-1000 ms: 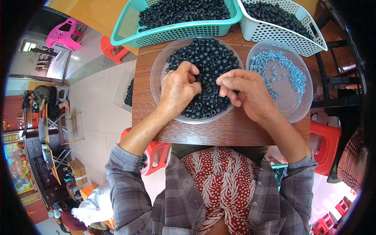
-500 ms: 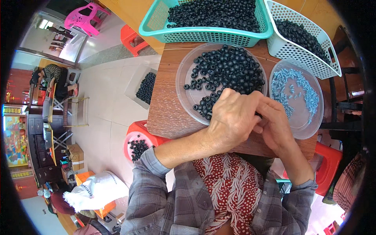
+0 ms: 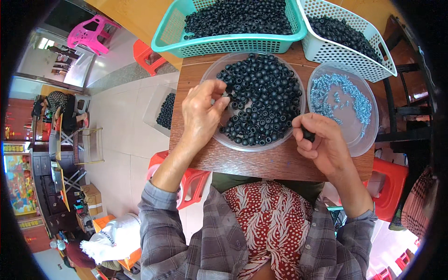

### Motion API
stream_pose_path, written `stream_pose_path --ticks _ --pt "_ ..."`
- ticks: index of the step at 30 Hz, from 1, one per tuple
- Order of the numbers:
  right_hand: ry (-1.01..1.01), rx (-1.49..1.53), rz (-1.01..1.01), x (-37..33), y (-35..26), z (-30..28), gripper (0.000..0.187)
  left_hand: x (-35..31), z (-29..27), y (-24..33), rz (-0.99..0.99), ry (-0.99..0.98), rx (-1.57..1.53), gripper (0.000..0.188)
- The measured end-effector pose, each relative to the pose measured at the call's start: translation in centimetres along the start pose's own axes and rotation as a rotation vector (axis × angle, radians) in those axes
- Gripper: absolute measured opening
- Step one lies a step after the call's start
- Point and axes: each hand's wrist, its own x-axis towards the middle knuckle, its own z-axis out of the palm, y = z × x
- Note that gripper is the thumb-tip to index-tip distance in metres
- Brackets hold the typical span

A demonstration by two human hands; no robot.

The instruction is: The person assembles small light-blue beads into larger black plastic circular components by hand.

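A round clear tub (image 3: 207,77) holds a heap of small black beads (image 3: 263,93), round with open holes. At its left side my left hand (image 3: 200,109) is curled, thumb and forefinger closing on a black bead (image 3: 227,88) near the rim. My right hand (image 3: 326,142) is off the tub's lower right side, closed on a dark, rounded black piece (image 3: 308,134) that looks like a bead; the fingers cover part of it. To the right, an oval clear tub (image 3: 347,144) holds small shiny blue pieces (image 3: 357,100).
Behind the tubs stand a green basket (image 3: 228,45) and a white basket (image 3: 350,67), both with black beads. The tubs rest on a brown wooden table (image 3: 224,161). Red stools (image 3: 193,186) flank it. A person (image 3: 60,102) sits far left.
My hands, together over the tub's front edge before, are now apart. The left moved left to the tub's side; the right stays to the right with a black piece showing.
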Motion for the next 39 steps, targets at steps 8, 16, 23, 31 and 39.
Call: stream_pose_path --ticks 8,16,23,31,39 --pt "0.026 -0.045 -0.007 0.1 0.5 0.1 0.019 2.5 3.5 -0.6 0.231 -0.133 0.320 0.037" --pt "-0.002 -0.061 -0.010 0.8 0.6 0.3 0.018 2.4 4.0 -0.5 0.231 -0.190 0.365 0.041" --pt "0.006 -0.089 -0.005 1.4 0.6 0.6 0.017 1.9 4.3 -2.0 0.216 -0.196 0.207 0.037" --pt "0.034 -0.092 -0.026 1.9 0.5 1.0 0.016 1.0 2.5 1.8 -0.177 -0.197 -0.089 0.037" --pt "0.004 -0.191 -0.045 2.1 1.4 2.5 0.025 -1.8 2.3 7.8 0.094 -0.234 -0.213 0.043"
